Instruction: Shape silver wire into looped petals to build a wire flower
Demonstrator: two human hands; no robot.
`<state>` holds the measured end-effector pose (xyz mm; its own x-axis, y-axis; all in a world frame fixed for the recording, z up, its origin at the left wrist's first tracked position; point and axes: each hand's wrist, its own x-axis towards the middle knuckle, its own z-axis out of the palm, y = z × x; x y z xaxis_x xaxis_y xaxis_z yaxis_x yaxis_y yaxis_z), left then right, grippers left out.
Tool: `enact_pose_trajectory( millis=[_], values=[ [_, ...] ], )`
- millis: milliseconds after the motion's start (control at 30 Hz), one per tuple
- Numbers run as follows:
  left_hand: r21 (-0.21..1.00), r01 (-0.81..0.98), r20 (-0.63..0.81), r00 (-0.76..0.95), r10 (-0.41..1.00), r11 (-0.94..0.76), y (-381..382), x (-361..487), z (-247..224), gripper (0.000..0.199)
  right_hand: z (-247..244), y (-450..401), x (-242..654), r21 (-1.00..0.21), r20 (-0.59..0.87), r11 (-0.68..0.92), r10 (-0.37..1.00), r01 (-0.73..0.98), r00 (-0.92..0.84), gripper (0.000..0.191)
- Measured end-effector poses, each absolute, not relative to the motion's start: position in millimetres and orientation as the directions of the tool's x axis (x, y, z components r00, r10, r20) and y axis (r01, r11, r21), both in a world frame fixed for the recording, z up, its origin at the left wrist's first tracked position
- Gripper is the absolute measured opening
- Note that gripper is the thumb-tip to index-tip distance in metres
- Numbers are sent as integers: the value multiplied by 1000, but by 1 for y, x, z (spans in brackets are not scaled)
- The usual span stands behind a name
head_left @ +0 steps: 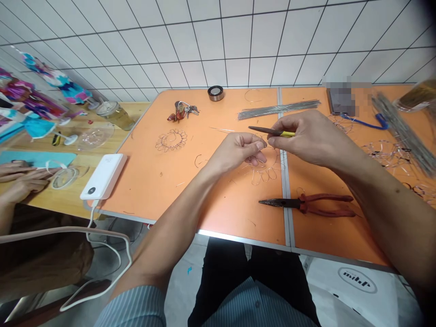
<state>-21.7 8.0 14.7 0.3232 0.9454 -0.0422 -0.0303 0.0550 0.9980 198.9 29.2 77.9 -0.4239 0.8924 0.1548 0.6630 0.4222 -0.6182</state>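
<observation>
Left grip (238, 152), right grip (306, 136), one yellow-handled tool (269, 131)

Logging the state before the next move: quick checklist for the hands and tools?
1. Right hand grip on yellow-handled tool: ok, held between thumb and fingers.
2. Left hand grip on looped wire: ok, fingertips pinched at its edge.
3. Tool's dark tip on the wire: cannot tell, wire too fine to see there.
4. Red-handled long-nose pliers: ok, lying on the table apart from both hands.
5. Co-worker's hands: ok, far left, away from this work.
</observation>
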Motion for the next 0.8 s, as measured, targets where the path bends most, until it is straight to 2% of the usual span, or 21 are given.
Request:
enact_pose_trajectory(
  millis=[100,233,400,633,800],
  values=[
    [997,-58,-32,300,953,52,9,-22,12,23,76,29,199,-621,157,403,904,672,-398,23],
    [990,-97,-71,269,960,101,8,-20,11,11,72,27,195,-589,127,308,948,747,-291,11],
    [989,-88,-94,215,972,115,6,-11,12,9,62,27,189,-585,196,341,940,736,-280,2],
    [992,-38,-112,137,984,118,8,-6,11,15,63,24,183,-559,163,330,943,761,-289,8],
    [992,-33,-115,130,985,121,7,-9,12,11,67,23,186,-591,216,403,914,699,-344,16]
  ],
)
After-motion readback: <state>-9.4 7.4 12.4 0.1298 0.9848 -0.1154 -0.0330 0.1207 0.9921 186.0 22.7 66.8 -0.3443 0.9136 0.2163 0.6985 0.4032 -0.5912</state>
